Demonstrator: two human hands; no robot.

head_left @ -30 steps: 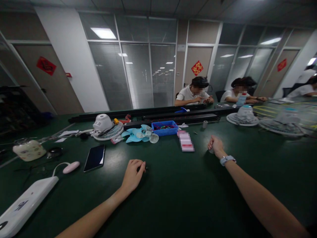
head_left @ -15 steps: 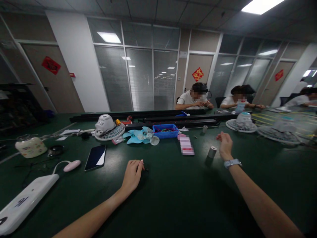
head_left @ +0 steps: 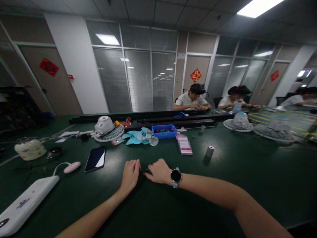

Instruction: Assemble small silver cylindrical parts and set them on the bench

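My left hand (head_left: 131, 172) rests on the green table (head_left: 158, 211), its fingers curled together; whether anything is inside cannot be made out. Just right of it, my right hand (head_left: 158, 171) is over the table with the thumb apart from bent fingers and a watch on the wrist. A tiny dark object (head_left: 147, 170) lies between the hands, close to the right fingers; contact is unclear. Beyond them are light-blue fan blades (head_left: 135, 137), a blue bin (head_left: 164, 135) of small parts and a pink-and-white item (head_left: 184, 145). A small grey cylinder (head_left: 210, 151) stands at the right.
A phone (head_left: 95, 159), a white device (head_left: 29, 200) and a patterned jar (head_left: 30, 148) are at the left. White fan parts (head_left: 106, 128) stand behind them. Long black rails (head_left: 114, 116) cross the back. People sit across the table; more fan housings (head_left: 239, 122) are at right.
My right hand has moved left from beside the grey cylinder to beside my left hand. My left hand has shifted slightly left. The camera view has moved a little.
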